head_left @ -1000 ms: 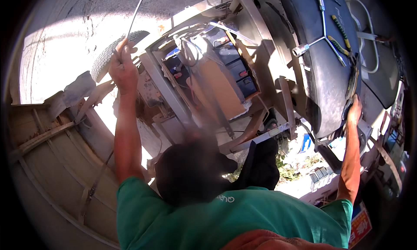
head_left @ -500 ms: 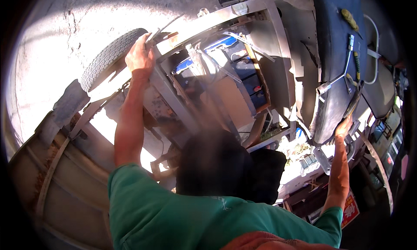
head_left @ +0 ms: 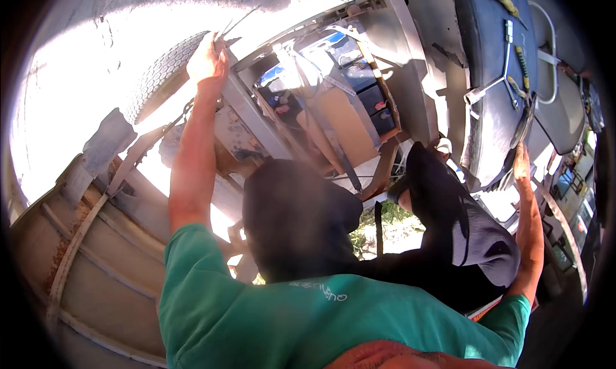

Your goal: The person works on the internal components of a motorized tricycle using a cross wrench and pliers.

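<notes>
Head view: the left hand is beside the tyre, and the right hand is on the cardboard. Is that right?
Not quite: the head view shows the right hand at the edge of the dark seat, not on the cardboard; the left hand is beside the tyre.

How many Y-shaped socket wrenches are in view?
1 Y-shaped socket wrench, lying on the dark padded seat, beyond the right hand; others may be hidden.

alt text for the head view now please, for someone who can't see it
A person in a green shirt has the left hand at the corner of an open metal frame, beside a thin rod and a tyre. The right hand is at the edge of a dark padded seat bearing a Y-shaped wrench; dark boxes and cardboard sit inside the frame.
</notes>
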`<action>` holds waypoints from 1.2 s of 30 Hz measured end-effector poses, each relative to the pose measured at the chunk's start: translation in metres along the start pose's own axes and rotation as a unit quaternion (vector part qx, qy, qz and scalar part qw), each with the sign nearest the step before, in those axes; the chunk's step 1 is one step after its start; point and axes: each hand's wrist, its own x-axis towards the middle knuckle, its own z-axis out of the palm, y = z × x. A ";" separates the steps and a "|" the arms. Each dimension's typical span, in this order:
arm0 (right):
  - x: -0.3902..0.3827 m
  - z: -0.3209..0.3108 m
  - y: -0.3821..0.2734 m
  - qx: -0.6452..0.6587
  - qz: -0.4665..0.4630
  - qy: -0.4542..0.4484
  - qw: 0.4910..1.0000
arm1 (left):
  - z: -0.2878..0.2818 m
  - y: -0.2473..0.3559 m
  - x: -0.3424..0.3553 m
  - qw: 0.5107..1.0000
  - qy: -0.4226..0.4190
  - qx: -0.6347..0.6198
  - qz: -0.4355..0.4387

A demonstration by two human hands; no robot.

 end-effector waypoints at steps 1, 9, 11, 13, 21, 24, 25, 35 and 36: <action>0.000 0.000 0.004 -0.007 0.013 -0.001 1.000 | -0.004 0.009 0.001 1.000 -0.005 -0.003 -0.007; 0.015 -0.095 -0.037 -0.053 0.036 -0.040 0.997 | 0.020 -0.015 0.011 0.999 0.036 0.023 0.020; 0.002 -0.111 -0.168 -0.033 -0.092 0.040 0.994 | 0.015 -0.035 0.012 0.997 0.067 -0.046 -0.017; -0.011 -0.105 -0.270 0.044 -0.194 0.013 0.980 | 0.005 -0.037 0.011 0.971 0.100 -0.216 -0.020; -0.066 0.104 -0.554 -0.082 -0.671 -0.153 0.721 | -0.149 0.015 -0.120 0.915 0.190 -0.353 -0.039; -0.078 0.174 -0.587 -0.134 -0.645 -0.144 0.738 | -0.195 0.047 -0.177 0.944 0.111 -0.292 -0.110; -0.084 0.187 -0.592 -0.125 -0.631 -0.143 0.752 | -0.202 0.055 -0.194 0.955 0.077 -0.271 -0.090; -0.075 0.242 -0.573 -0.097 -0.591 -0.169 0.783 | -0.204 0.104 -0.227 0.988 -0.083 -0.131 -0.019; -0.077 0.241 -0.573 -0.092 -0.589 -0.169 0.785 | -0.205 0.107 -0.223 0.989 -0.088 -0.120 -0.015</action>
